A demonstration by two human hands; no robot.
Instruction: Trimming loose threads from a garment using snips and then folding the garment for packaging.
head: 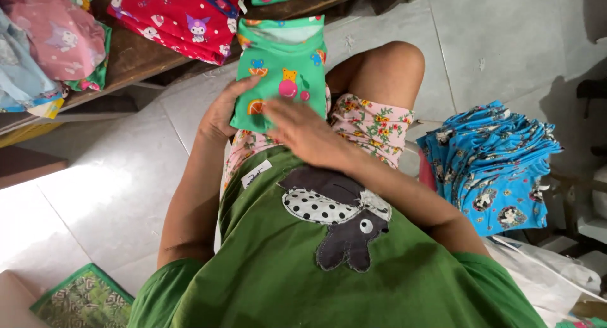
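A folded green garment (284, 65) printed with small fruit and animal shapes lies across my lap, over my knees. My left hand (222, 113) grips its left edge, fingers curled onto the cloth. My right hand (302, 129) lies flat on its lower part, fingers spread and pressing down. Under the garment show my pink flowered shorts (373, 122) and my bare right knee (389, 65).
A stack of blue printed garments (490, 163) sits at my right. A low wooden shelf (136, 56) ahead bears red (183, 15) and pink printed cloth (60, 34). Pale floor tiles (107, 189) lie to the left, a green patterned mat (79, 299) at the bottom left.
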